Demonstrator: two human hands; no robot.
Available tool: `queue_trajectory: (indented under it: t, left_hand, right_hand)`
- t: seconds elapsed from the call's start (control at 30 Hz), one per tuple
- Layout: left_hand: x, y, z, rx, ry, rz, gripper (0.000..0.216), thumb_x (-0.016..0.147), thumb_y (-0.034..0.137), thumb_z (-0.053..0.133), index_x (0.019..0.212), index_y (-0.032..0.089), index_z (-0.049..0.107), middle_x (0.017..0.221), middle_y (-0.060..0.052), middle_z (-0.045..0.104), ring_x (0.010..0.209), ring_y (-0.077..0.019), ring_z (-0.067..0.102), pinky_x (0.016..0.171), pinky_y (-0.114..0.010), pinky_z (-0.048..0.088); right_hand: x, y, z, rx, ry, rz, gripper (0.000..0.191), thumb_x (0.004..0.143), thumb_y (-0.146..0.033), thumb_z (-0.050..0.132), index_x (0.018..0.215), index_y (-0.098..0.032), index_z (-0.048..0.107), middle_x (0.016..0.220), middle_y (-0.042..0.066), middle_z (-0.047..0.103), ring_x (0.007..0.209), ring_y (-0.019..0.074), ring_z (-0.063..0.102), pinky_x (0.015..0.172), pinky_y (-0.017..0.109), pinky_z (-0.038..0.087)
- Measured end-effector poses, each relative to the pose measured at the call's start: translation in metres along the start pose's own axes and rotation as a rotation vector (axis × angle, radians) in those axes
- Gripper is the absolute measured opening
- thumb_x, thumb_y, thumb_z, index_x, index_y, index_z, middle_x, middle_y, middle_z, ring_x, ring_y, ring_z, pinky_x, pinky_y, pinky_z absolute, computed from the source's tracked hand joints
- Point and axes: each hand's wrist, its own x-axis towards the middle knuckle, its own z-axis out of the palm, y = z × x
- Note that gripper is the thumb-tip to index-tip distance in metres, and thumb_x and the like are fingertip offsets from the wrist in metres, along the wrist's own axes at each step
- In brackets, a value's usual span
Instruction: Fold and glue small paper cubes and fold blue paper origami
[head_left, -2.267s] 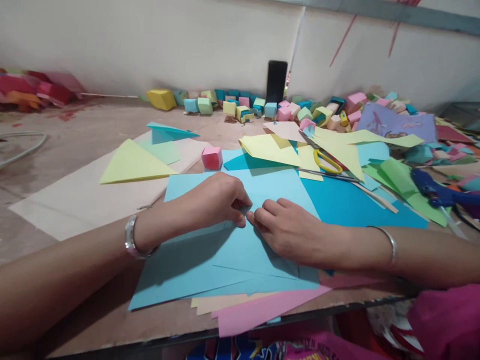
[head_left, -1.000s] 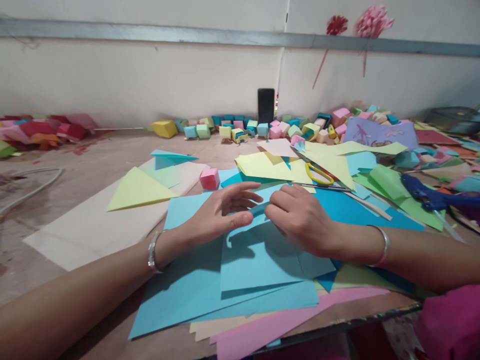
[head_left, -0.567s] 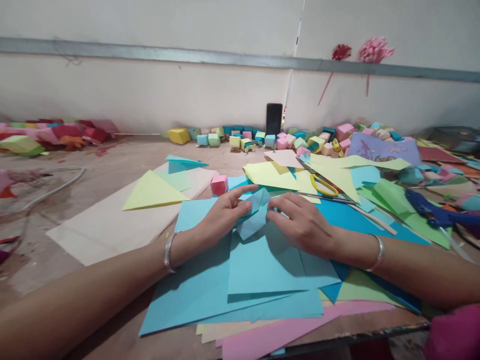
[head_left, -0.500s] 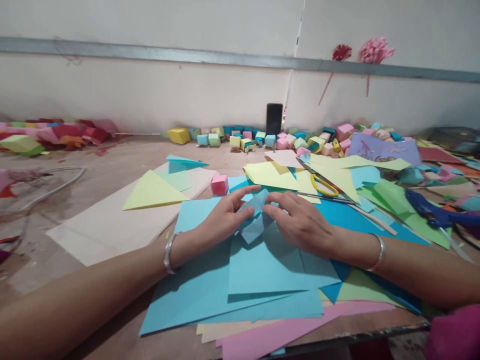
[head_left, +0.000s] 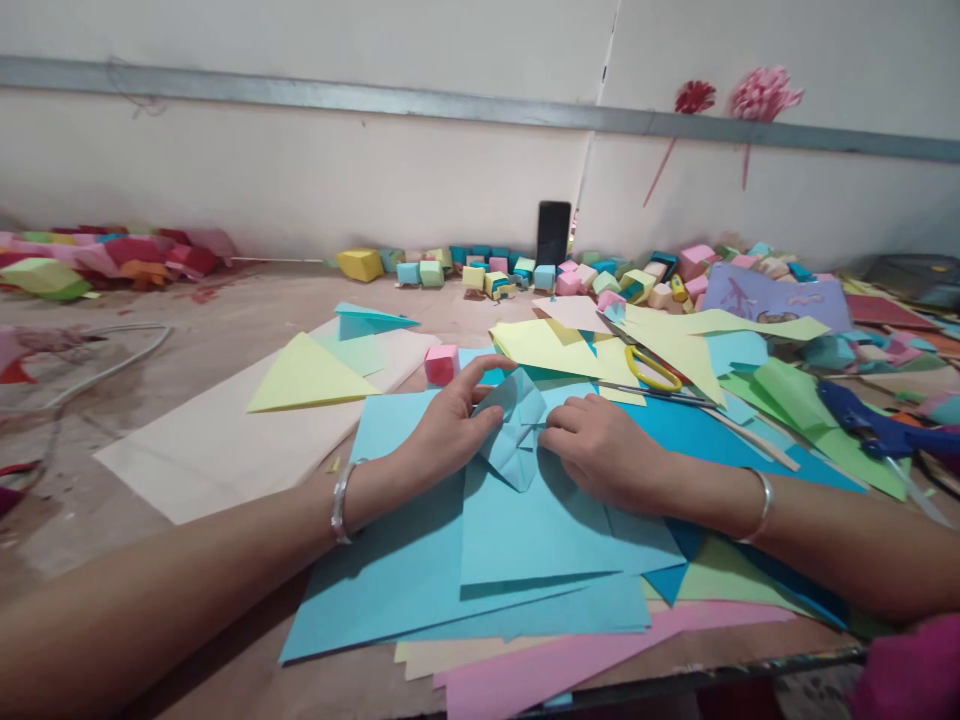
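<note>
A small light-blue folded paper (head_left: 517, 425) with crossing creases and raised flaps is held tilted above a stack of light-blue sheets (head_left: 536, 540). My left hand (head_left: 454, 415) grips its left side, with the thumb on the near face and the index finger arching over the top. My right hand (head_left: 604, 450) is closed at the paper's right edge, its fingers curled and the fingertips against a flap. The right thumb is hidden behind those fingers. A pink paper cube (head_left: 442, 364) sits just beyond my left hand.
Yellow-handled scissors (head_left: 652, 370) lie among paper scraps beyond my right hand. A blue glue gun (head_left: 870, 420) rests farther right. Several paper cubes (head_left: 360, 264) and an upright phone (head_left: 553, 232) line the wall. A yellow folded sheet (head_left: 307, 375) lies left on white paper (head_left: 202, 460).
The folded paper has turned to show more of its creased face. My right fingers have curled in and moved slightly down and right, from its top to its right edge.
</note>
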Motion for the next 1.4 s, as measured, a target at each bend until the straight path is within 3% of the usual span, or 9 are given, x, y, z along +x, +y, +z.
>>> queue_trajectory:
  t: [0.13,0.27,0.4,0.6,0.83,1.0,1.13,1.23,1.4]
  left_hand:
    - [0.002,0.003,-0.001,0.148,-0.036,0.019,0.024,0.079,0.016,0.054,0.099,0.021,0.068,0.099,-0.003,0.07,0.086,-0.0192,0.062,0.075,-0.031,0.049]
    - [0.002,0.006,-0.002,0.153,-0.074,0.017,0.036,0.079,0.02,0.061,0.115,0.021,0.066,0.12,-0.008,0.068,0.109,-0.0259,0.062,0.094,-0.04,0.047]
    - [-0.001,0.006,-0.002,0.069,-0.141,0.015,0.041,0.078,0.022,0.064,0.119,0.02,0.063,0.123,-0.009,0.067,0.108,-0.0257,0.062,0.095,-0.041,0.048]
    - [-0.005,0.003,-0.001,-0.133,-0.169,-0.019,0.041,0.08,0.019,0.061,0.121,0.021,0.063,0.124,-0.008,0.066,0.114,-0.0236,0.059,0.096,-0.038,0.047]
    - [-0.007,0.007,0.005,-0.013,-0.223,0.084,0.048,0.077,0.015,0.056,0.124,0.018,0.059,0.119,-0.008,0.067,0.102,-0.0225,0.062,0.084,-0.037,0.051]
    - [-0.004,0.005,0.002,0.049,-0.145,0.08,0.057,0.066,0.002,0.046,0.118,0.019,0.063,0.117,-0.006,0.068,0.103,-0.0216,0.062,0.084,-0.034,0.052]
    - [-0.004,0.007,-0.001,0.109,-0.12,0.049,0.063,0.056,0.0,0.04,0.109,0.019,0.067,0.111,-0.005,0.07,0.101,-0.0217,0.063,0.083,-0.034,0.052]
    - [-0.004,0.008,-0.001,0.2,-0.141,0.03,0.056,0.058,0.001,0.04,0.101,0.02,0.07,0.105,-0.003,0.072,0.093,-0.0214,0.065,0.079,-0.034,0.053]
    - [-0.003,0.004,-0.001,0.444,-0.173,0.206,0.054,0.062,-0.001,0.04,0.095,0.023,0.075,0.113,-0.004,0.067,0.105,-0.0228,0.059,0.093,-0.04,0.048]
  right_hand:
    - [0.001,-0.002,0.0,0.028,0.001,0.045,0.028,0.09,-0.008,0.041,0.081,-0.016,0.066,0.076,0.006,0.058,0.071,0.0179,0.043,0.063,0.032,0.026]
    - [0.001,-0.002,-0.001,0.081,0.096,0.103,0.023,0.096,-0.022,0.045,0.091,-0.013,0.066,0.083,0.009,0.061,0.08,0.0202,0.051,0.067,0.031,0.033]
    - [0.0,0.0,0.002,0.121,0.116,0.154,0.027,0.095,-0.036,0.052,0.097,-0.012,0.063,0.087,0.01,0.064,0.081,0.0208,0.054,0.065,0.03,0.036]
    - [0.0,-0.002,0.003,0.139,0.136,0.22,0.039,0.097,-0.046,0.046,0.087,-0.013,0.063,0.078,0.007,0.064,0.072,0.0178,0.054,0.062,0.03,0.033]
    - [0.002,-0.002,0.0,0.135,0.134,0.243,0.02,0.089,-0.021,0.046,0.074,-0.015,0.058,0.069,0.004,0.059,0.065,0.0147,0.049,0.06,0.029,0.028]
    - [0.005,0.011,-0.007,0.112,0.204,0.358,0.012,0.083,-0.017,0.046,0.075,-0.016,0.055,0.069,0.003,0.056,0.063,0.0143,0.047,0.059,0.029,0.027]
    - [0.009,0.019,-0.008,-0.036,-0.026,0.492,0.012,0.083,-0.015,0.047,0.078,-0.015,0.058,0.072,0.006,0.061,0.064,0.0162,0.05,0.057,0.03,0.022]
    - [0.013,0.019,-0.004,-0.122,-0.234,0.459,0.015,0.084,-0.011,0.047,0.081,-0.014,0.061,0.078,0.01,0.065,0.068,0.0187,0.052,0.057,0.032,0.018]
    - [0.012,0.018,0.003,-0.196,-0.264,0.356,0.018,0.081,-0.004,0.046,0.082,-0.013,0.062,0.081,0.013,0.064,0.073,0.0212,0.054,0.059,0.033,0.019]
